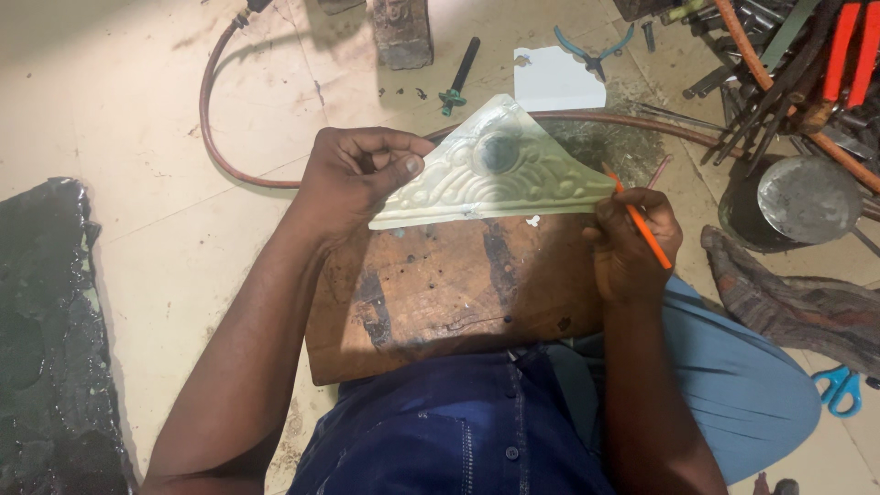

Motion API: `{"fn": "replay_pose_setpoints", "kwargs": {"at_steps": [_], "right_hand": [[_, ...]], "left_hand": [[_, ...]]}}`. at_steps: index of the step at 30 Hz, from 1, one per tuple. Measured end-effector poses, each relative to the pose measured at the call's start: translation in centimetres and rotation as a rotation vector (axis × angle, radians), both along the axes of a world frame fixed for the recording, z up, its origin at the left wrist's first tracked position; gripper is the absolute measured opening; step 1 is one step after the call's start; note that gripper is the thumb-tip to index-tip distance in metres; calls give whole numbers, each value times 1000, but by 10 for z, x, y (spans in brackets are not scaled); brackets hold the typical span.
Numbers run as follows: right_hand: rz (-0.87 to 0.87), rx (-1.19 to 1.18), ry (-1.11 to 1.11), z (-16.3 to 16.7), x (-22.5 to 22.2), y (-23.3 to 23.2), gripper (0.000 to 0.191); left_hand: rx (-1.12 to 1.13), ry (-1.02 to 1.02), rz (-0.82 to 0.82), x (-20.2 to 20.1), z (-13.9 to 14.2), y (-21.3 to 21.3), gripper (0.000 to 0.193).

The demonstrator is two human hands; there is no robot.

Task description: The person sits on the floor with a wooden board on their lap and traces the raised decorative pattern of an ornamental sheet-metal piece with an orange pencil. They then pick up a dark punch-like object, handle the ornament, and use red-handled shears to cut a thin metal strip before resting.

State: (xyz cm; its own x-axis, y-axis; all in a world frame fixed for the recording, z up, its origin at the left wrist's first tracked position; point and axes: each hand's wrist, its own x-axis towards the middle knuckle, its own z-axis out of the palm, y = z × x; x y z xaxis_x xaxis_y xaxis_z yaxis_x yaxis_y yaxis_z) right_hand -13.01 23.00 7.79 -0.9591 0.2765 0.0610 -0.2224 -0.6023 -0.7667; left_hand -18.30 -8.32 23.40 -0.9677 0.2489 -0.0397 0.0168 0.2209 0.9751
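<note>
Embossed metal sheet (500,179) held by left hand (353,179); right hand (632,243) grips orange pencil (642,227).

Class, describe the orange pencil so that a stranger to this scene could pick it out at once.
Start at the brown wooden board on the person's lap, then look to its right edge, where the right hand rests. The orange pencil is the thin stick gripped in that hand, its tip touching the corner of the pale embossed metal triangle. Unlike the orange-handled tools piled top right, it is held.
</note>
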Motion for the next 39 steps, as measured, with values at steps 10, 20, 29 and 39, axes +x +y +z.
{"fn": "replay_pose_setpoints", "kwargs": {"at_steps": [10, 20, 29, 39], "right_hand": [[-18, -1, 1, 3, 3, 1, 16], [-22, 16, -5, -1, 4, 4, 16], [-26, 14, -17, -4, 3, 6, 14], [-11, 21, 5, -7, 3, 7, 15]], "left_hand": [[-38, 0, 2, 0, 0, 1, 18], [-32, -53, 0, 3, -3, 5, 19], [-17, -62, -59, 1, -3, 6, 20], [-65, -70, -56, -1, -8, 2, 20]]}}
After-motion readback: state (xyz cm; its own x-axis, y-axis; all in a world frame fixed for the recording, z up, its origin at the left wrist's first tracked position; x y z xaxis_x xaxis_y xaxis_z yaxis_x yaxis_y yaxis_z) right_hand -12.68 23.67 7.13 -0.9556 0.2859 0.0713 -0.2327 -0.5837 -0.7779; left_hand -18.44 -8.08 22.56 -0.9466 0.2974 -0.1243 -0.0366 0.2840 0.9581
